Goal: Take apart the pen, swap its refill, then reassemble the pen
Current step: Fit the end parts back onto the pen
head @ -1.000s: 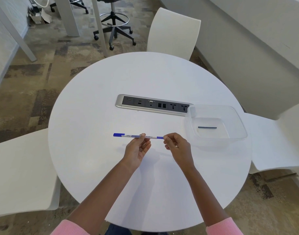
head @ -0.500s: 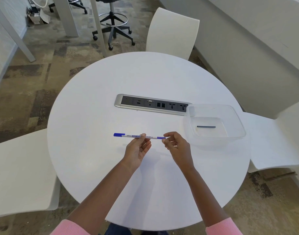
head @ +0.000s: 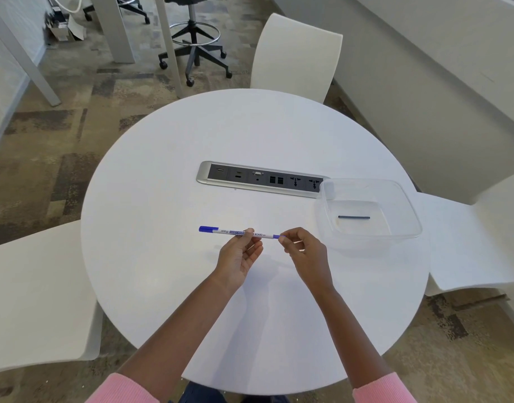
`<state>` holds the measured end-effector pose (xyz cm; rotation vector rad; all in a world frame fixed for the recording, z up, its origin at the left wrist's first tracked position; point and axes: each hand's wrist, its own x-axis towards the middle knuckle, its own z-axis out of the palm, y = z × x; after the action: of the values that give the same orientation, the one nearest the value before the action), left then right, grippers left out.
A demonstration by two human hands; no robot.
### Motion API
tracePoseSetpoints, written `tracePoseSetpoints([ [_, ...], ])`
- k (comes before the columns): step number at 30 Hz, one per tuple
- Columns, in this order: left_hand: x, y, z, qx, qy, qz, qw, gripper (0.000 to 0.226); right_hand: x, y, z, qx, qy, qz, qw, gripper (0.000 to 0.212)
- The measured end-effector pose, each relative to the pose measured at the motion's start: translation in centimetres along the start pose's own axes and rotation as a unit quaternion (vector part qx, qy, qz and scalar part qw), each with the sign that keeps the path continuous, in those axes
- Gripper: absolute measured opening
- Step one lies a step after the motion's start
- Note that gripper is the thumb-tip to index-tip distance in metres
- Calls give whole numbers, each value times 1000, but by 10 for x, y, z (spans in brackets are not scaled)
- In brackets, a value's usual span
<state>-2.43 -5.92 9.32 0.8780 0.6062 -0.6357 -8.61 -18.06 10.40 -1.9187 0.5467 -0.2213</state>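
Observation:
A slim white marker pen (head: 232, 231) with a blue cap at its left end and printed blue lettering is held level above the round white table (head: 162, 257). My left hand (head: 239, 255) grips its barrel near the middle, thumb and fingers curled round it. My right hand (head: 303, 253) pinches the blue right end of the pen between thumb and fingertips. A short dark refill (head: 354, 217) lies flat inside a clear plastic tray (head: 407, 228) to the right of my hands.
A silver power and data socket strip (head: 260, 179) is set into the table centre, behind the pen. White chairs stand at the far side (head: 296, 53), left (head: 37, 292) and right (head: 477, 237). A wheeled stool (head: 196, 53) stands on the carpet beyond.
Both hands stay on the pen almost in place. The right fingertips have shifted slightly at the blue right end; the pen has not visibly come apart.

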Motion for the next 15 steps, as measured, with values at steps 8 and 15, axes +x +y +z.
tracePoseSetpoints([
  [8,-1,-1,0,5,-2,-2,1000,11,-1,1,-1,-1,-1,1,1000,11],
  [15,-1,-1,1,4,-5,-3,1000,11,-1,2,-1,-3,-1,6,1000,7],
])
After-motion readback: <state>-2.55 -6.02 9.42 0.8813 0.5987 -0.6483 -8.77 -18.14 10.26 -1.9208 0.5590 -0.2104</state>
